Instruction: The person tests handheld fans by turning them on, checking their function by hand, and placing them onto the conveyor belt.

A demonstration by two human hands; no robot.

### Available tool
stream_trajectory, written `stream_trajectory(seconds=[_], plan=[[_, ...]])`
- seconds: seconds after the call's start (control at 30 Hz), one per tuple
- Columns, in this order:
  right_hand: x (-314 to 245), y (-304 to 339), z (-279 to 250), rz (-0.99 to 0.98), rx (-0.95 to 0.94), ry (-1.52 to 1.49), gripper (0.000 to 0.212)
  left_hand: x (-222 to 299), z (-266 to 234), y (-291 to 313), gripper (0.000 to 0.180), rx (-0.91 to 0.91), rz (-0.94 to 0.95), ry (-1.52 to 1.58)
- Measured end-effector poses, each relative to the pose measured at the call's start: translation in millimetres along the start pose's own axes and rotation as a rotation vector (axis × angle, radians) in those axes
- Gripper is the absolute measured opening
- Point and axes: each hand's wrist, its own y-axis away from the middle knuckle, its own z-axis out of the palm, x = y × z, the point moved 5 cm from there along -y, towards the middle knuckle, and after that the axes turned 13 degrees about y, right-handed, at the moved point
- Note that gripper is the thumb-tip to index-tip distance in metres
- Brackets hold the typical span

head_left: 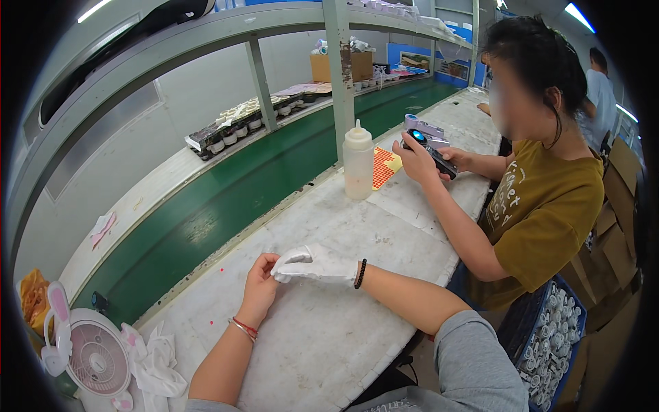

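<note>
— Grey cloth sleeve [480, 350] closest to lens, 4 o'clock from the hands. Got those?

— Yep. Right hand [312, 264] wears a white glove [336, 270], thin, wrinkled; black bead bracelet [360, 275] at the cuff. Left hand [259, 288] bare, red cord and bangle [245, 329] at the wrist.

— Glove location?

— Over the desk [309, 336], toward 7 o'clock from frame centre.

— Grip?

— Left: fingertips drawn in against the gloved fingertips; can't tell if they pinch the cloth. Right: thumb bowed over the fingers; can't tell if anything sits between.

— Textures?

— Desk pale, scuffed, stained. From the hands: squeeze bottle [358, 165], cloudy plastic, cone nozzle, upright, 1 o'clock. Yellow sheet [386, 168], red dots, at the bottle's 3 o'clock. Rabbit-eared fan [99, 353], pink and white, round grille, 8 o'clock; crumpled white cloth [156, 364] beside it.

— Writing?

— White lettering on the co-worker's mustard shirt [556, 206], between 2 and 3 o'clock. Not transcribing.

— Axis?

— Glove fingers point to 9 o'clock; long axis roughly 3-to-9, cuff at 3.
</note>
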Motion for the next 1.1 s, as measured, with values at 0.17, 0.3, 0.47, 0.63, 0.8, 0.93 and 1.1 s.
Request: stream_trajectory(seconds=[0.17, 0.3, 0.47, 0.63, 0.8, 0.93, 1.1], plan=[[-5.4, -5.5, 5.1, -0.063, -0.024, -0.052, 0.024, 4.0, -4.3, 3.3, 0.016, 0.005, 0.038, -0.042], [-6.9, -0.9, 2.7, -0.014, 0.007, -0.07, 0.024, 2.3, -2.0, 3.5, 0.019, 0.06, -0.009, 0.017], [-7.6, 1.7, 1.4, 0.041, 0.004, -0.052, 0.026, 2.4, 0.1, 3.7, 0.019, 0.044, -0.017, -0.005], [-12.4, 1.5, -0.6, -0.008, -0.003, -0.01, 0.026, 4.0, 0.4, 5.0, 0.019, 0.05, -0.034, -0.009], [-8.6, -0.7, 0.7, -0.025, -0.006, 0.014, 0.026, 1.5, -0.9, 4.1, 0.02, 0.051, -0.029, 0.017], [-3.7, -1.2, 0.3, -0.002, -0.004, 0.007, 0.027, 1.6, 0.2, 3.8, 0.021, 0.048, -0.042, 0.032], [-4.4, -2.3, 2.0, -0.043, -0.016, 0.025, 0.028, 0.3, -1.6, 3.4, 0.02, 0.015, -0.03, 0.002]])
